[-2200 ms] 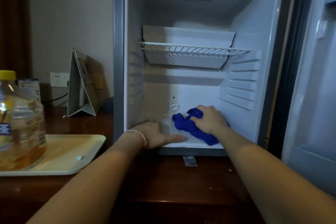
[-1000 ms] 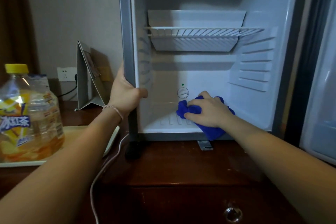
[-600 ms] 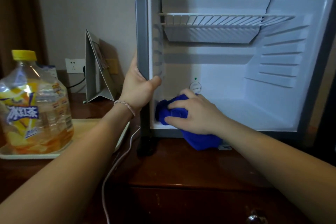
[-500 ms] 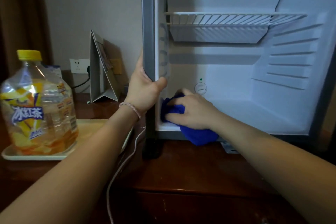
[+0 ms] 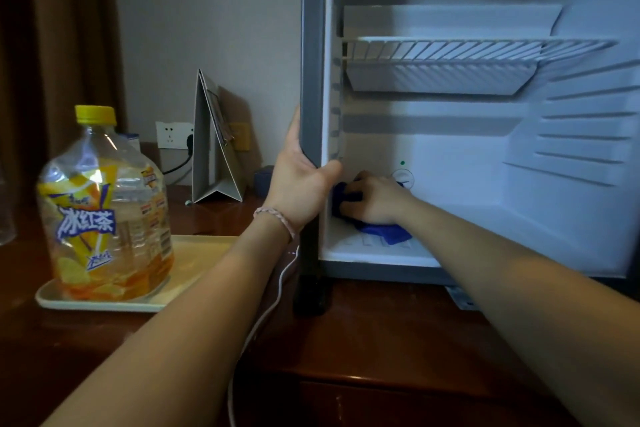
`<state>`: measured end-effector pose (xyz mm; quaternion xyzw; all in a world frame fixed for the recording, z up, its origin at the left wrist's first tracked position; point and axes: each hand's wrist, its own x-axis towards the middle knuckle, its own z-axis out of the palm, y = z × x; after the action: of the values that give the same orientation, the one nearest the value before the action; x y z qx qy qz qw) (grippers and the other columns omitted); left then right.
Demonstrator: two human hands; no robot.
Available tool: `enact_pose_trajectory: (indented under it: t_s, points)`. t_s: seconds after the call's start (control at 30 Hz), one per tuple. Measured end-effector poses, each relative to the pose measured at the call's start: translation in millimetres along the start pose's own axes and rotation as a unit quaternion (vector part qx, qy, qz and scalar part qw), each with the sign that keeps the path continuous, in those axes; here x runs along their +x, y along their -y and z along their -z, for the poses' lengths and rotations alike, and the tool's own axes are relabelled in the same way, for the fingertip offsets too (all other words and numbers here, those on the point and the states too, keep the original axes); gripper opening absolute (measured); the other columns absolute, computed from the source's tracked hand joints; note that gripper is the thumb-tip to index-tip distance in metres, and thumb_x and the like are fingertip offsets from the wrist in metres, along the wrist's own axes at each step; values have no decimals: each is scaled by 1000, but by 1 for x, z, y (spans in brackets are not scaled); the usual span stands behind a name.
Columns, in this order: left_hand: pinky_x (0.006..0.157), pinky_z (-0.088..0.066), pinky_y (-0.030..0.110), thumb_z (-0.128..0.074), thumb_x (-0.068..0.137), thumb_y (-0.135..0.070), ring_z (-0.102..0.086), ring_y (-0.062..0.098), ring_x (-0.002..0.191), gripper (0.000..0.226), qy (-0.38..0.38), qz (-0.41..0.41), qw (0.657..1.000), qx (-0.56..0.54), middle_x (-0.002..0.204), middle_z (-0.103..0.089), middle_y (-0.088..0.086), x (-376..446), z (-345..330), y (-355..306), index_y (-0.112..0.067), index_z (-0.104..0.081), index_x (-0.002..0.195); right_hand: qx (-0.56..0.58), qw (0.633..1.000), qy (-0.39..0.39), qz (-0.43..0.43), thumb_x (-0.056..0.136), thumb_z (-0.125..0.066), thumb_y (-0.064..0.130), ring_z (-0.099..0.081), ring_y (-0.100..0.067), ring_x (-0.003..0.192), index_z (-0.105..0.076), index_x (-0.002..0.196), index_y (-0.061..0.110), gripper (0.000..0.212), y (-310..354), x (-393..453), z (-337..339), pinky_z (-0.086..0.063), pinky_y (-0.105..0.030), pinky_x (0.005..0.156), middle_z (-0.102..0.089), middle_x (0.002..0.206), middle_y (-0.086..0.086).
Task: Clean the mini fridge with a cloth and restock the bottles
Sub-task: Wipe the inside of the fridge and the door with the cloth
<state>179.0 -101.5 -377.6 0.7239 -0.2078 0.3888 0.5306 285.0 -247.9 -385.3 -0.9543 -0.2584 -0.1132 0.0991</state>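
bottle [image 5: 107,204] on tray [image 5: 194,260] | left of fridge [image 5: 313,45] | cloth [image 5: 384,232] inside

Hotel room: mini fridge [image 5: 485,149] on wooden cabinet [image 5: 381,340] (tent card [image 5: 216,156] beside).

Your mini fridge [image 5: 313,87] stands open, white inside, its wire shelf [image 5: 450,45] bare. The blue cloth [image 5: 384,230] lies bunched in its lower left corner. Your yellow-capped bottle [image 5: 104,204] stands upright on the tray [image 5: 194,253], left of the fridge.

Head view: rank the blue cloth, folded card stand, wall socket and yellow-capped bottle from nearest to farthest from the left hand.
From the left hand, gripping the fridge's edge:
1. blue cloth, just right, inside the fridge.
2. folded card stand, left.
3. wall socket, farther left.
4. yellow-capped bottle, far left on the tray.
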Motion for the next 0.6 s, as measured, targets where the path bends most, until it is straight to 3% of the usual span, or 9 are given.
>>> enact_pose_trajectory:
  t_s: [0.07,0.17,0.23,0.4,0.6]
  points:
    - [79,-54,14,-66,81,7,-63,-5,100,80,3,8,1000,-1,115,-62,-8,-1,0,-1,-12,-31,150,-18,1000,-6,14,75,-42,69,-53,-35,108,-54,91,49,28,4,-14,0,-47,-41,88,-47,109,3]
    - [96,-54,31,-66,80,3,-61,10,113,81,2,14,1000,-9,130,-59,5,-2,1,-2,-12,-30,151,-23,998,-27,48,71,-40,73,-51,-37,111,-61,108,46,51,12,-47,0,-46,-47,93,-49,120,5]
    - [99,-53,37,-66,80,4,-62,12,114,81,0,15,1000,-11,131,-59,6,-2,0,-2,-12,-30,151,-14,996,-49,71,70,-38,79,-50,-34,110,-61,111,46,57,16,-71,0,-46,-50,93,-48,120,9]
    - [106,-48,44,-69,75,-11,-53,16,129,91,6,23,1000,-4,143,-51,5,-1,1,0,-18,-25,154,3,994,-68,89,74,-41,77,-50,-27,108,-63,103,45,48,21,-95,1,-49,-50,89,-45,116,15]
    - [105,-49,45,-67,75,-6,-56,17,126,88,5,8,1000,-13,140,-54,6,2,1,4,-16,-28,153,44,995,-54,78,62,-49,77,-56,-24,110,-69,104,45,56,13,-59,3,-48,-48,92,-53,118,10]
